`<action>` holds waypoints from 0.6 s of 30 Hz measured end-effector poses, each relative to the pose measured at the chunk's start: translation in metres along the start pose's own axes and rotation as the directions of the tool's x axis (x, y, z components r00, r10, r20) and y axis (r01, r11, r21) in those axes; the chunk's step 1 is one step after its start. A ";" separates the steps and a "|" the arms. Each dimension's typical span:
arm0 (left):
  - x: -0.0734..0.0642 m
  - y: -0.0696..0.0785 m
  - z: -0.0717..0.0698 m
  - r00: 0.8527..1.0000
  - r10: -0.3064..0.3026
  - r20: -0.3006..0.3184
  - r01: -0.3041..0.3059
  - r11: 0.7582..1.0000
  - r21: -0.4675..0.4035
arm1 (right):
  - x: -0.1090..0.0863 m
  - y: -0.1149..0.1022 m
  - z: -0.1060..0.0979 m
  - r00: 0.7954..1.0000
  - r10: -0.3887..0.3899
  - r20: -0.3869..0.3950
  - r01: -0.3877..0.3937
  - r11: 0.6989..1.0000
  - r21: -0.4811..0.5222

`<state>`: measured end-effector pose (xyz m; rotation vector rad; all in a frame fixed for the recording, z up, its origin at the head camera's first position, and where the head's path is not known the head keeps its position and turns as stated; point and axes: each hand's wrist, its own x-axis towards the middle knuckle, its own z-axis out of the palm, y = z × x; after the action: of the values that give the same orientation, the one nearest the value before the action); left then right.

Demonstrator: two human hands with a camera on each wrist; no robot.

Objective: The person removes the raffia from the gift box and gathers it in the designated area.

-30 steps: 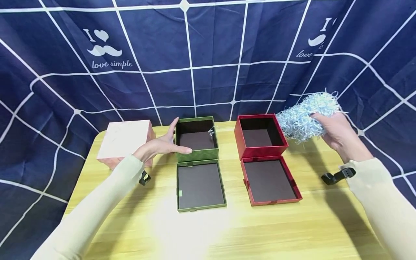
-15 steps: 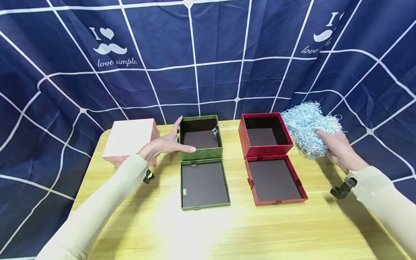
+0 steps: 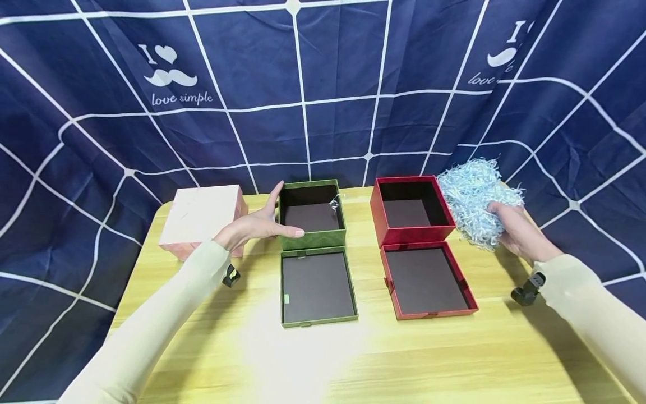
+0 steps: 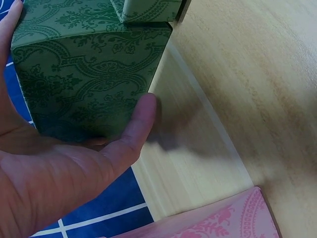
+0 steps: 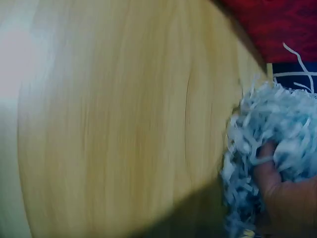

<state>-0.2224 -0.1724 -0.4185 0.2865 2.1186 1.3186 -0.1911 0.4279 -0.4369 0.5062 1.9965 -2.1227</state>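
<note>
My left hand (image 3: pixel 254 227) spans the left side of an open green box (image 3: pixel 313 238), thumb along its front wall and fingers at its back corner. In the left wrist view the thumb (image 4: pixel 141 119) touches one edge of the patterned green side wall. A few pale strands hang at the box's right rim. My right hand (image 3: pixel 520 227) grips a big tangle of light-blue shredded paper (image 3: pixel 474 196) beside an open red box (image 3: pixel 416 234). Its thumb (image 5: pixel 267 173) sinks into the strands, while the other fingers are hidden.
A green lid (image 3: pixel 318 286) and a red lid (image 3: pixel 429 280) lie upturned in front of their boxes. A pink box (image 3: pixel 202 213) stands at the left. Behind the wooden table (image 3: pixel 373 359) hangs a blue curtain (image 3: pixel 338 129) with white lines.
The right hand has lowered the shredded paper beside the red box and shifted slightly left over the last half second. My left hand keeps its place at the green box.
</note>
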 end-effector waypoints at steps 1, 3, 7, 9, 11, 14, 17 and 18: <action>0.000 0.000 0.000 1.000 -0.001 -0.002 0.001 1.000 0.004 | 0.000 0.000 -0.001 0.999 -0.020 -0.030 0.017 0.993 -0.118; 0.001 -0.001 0.001 1.000 0.003 -0.003 -0.003 1.000 0.009 | -0.002 -0.001 -0.003 0.997 -0.056 -0.045 0.037 0.934 -0.355; 0.000 -0.001 0.001 1.000 0.010 -0.002 -0.010 1.000 0.009 | -0.004 -0.007 -0.008 0.992 -0.127 0.009 0.093 0.681 -0.727; 0.000 0.000 0.001 1.000 0.014 0.003 -0.014 1.000 0.003 | -0.006 -0.012 -0.010 0.991 -0.133 0.027 0.094 0.525 -0.846; -0.001 0.001 0.001 1.000 0.008 0.005 -0.008 1.000 0.002 | -0.007 -0.016 -0.011 0.990 -0.143 0.016 0.066 0.350 -0.934; -0.002 0.002 0.001 1.000 0.005 0.010 -0.005 1.000 0.002 | -0.007 -0.022 -0.011 0.987 -0.158 0.016 0.047 0.194 -0.980; -0.003 0.002 0.001 1.000 0.005 0.008 -0.005 1.000 0.009 | -0.004 -0.023 -0.008 0.986 -0.168 0.015 0.055 0.233 -0.971; -0.003 0.001 0.001 1.000 0.007 0.007 -0.007 1.000 0.010 | -0.004 -0.022 -0.007 0.986 -0.164 0.003 0.047 0.265 -0.963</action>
<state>-0.2193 -0.1726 -0.4163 0.3027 2.1210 1.3101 -0.1947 0.4359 -0.4157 0.2067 2.9045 -0.4742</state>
